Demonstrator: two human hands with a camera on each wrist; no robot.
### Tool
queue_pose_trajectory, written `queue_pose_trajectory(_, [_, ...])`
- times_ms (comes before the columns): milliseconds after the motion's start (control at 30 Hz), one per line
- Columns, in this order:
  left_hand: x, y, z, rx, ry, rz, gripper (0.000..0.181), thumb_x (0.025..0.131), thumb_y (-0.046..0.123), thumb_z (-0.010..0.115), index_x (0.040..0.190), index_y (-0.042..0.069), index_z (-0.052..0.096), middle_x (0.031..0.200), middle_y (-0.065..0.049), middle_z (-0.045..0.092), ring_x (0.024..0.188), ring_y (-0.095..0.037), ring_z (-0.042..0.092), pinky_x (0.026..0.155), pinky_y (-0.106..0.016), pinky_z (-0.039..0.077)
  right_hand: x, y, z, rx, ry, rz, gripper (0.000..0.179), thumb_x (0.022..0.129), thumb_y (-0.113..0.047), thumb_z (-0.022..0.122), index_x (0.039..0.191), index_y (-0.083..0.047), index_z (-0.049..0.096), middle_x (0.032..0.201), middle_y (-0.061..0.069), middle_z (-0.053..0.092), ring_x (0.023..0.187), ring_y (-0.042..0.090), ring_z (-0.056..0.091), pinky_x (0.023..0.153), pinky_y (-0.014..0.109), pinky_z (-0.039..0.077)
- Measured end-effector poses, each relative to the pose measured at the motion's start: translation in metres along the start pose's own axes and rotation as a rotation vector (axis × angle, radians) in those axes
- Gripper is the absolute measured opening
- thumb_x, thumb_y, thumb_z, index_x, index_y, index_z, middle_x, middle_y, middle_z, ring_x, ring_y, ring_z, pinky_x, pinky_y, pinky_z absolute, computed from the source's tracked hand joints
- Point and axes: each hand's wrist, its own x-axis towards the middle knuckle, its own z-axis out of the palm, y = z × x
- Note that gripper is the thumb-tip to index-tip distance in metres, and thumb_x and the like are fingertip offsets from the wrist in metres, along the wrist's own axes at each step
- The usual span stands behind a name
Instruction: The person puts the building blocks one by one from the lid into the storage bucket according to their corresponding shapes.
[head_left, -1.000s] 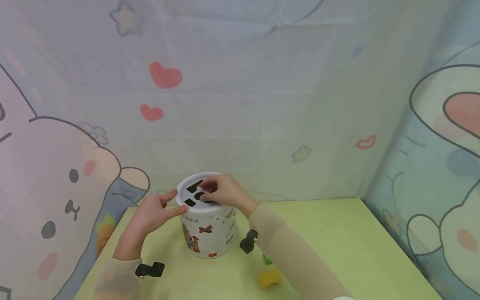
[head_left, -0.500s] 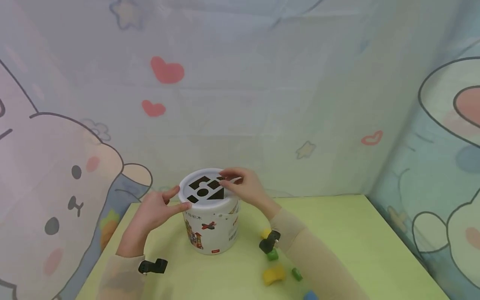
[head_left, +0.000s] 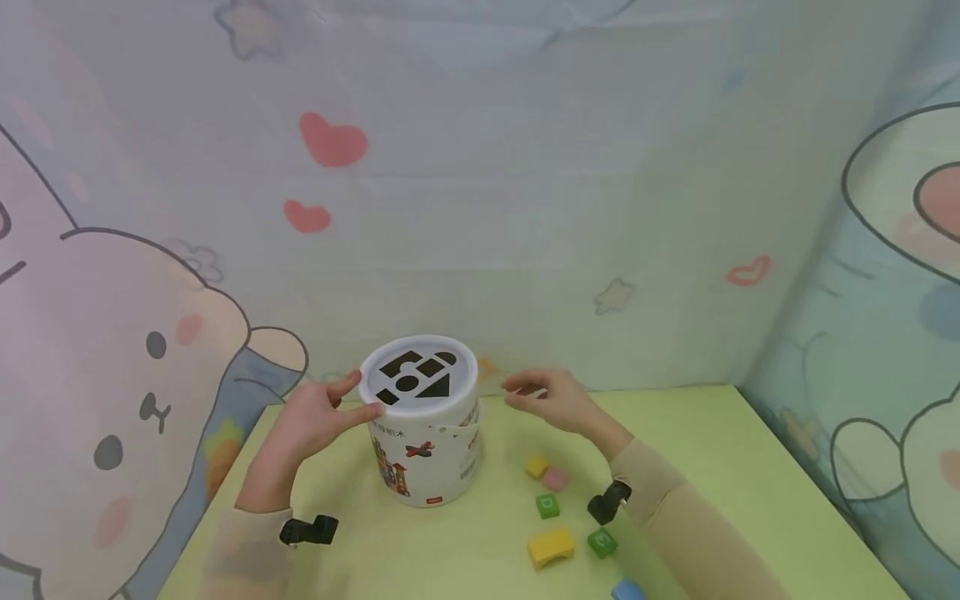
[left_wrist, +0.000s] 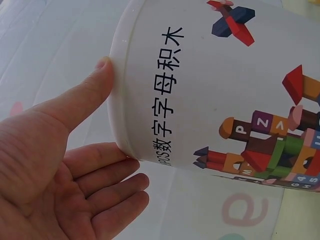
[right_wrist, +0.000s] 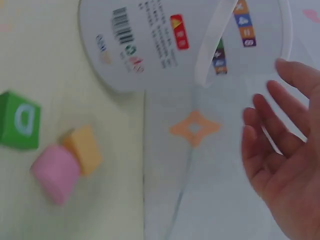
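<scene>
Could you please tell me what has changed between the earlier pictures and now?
The right hand has moved rightward off the white round slotted lid and now hangs apart from the white, printed, cylindrical bucket, holding nothing visible. This reveals a small pink rounded block, hidden in both earlier head pictures. The left hand stays at the lid's rim, and the bucket stands as before.

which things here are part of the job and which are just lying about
In the job, it seems:
bucket, left hand touching its top edge
lid with cut-out holes
right hand, empty, beside the bucket

Lying about on the table, untouched, though they may belong too:
yellow arch block
two green blocks
small yellow block
pink block
blue block
</scene>
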Motion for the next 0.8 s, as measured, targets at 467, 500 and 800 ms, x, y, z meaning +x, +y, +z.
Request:
queue_pose_trajectory(467, [-0.004,0.002,-0.003,-0.001,-0.019,-0.006,0.091,0.091,0.059,0.082,0.158,0.007,0.050,0.154,-0.029,0.052,0.114,-0.037,0.063,0.070,-0.038,0.046,-0.066,0.068,-0.013,0.010,-0.237,0.040,0.033,0.103,-0.025,0.075,0.132,-0.008,0.075,0.126,0.017,0.075,0.113,0.020,0.070,0.101,0.041,0.054])
queue_pose_trajectory(500, [-0.004,0.002,-0.003,0.000,-0.017,-0.008,0.091,0.090,0.059,0.082,0.158,0.007,0.050,0.153,-0.030,0.053,0.110,-0.035,0.061,0.070,-0.038,0.046,-0.069,0.070,-0.014,0.015,-0.246,0.042,0.034,0.103,-0.025,0.075,0.132,-0.006,0.075,0.126,0.018,0.074,0.112,0.020,0.070,0.101,0.041,0.054])
queue_pose_trajectory(800, [-0.003,0.002,-0.004,0.003,-0.013,-0.010,0.091,0.089,0.059,0.083,0.158,0.008,0.050,0.131,-0.032,0.066,0.093,-0.029,0.052,0.066,-0.037,0.042,-0.102,0.084,-0.026,0.075,-0.320,0.114,0.039,0.103,-0.023,0.075,0.134,0.000,0.072,0.126,0.014,0.075,0.107,0.018,0.071,0.095,0.032,0.054])
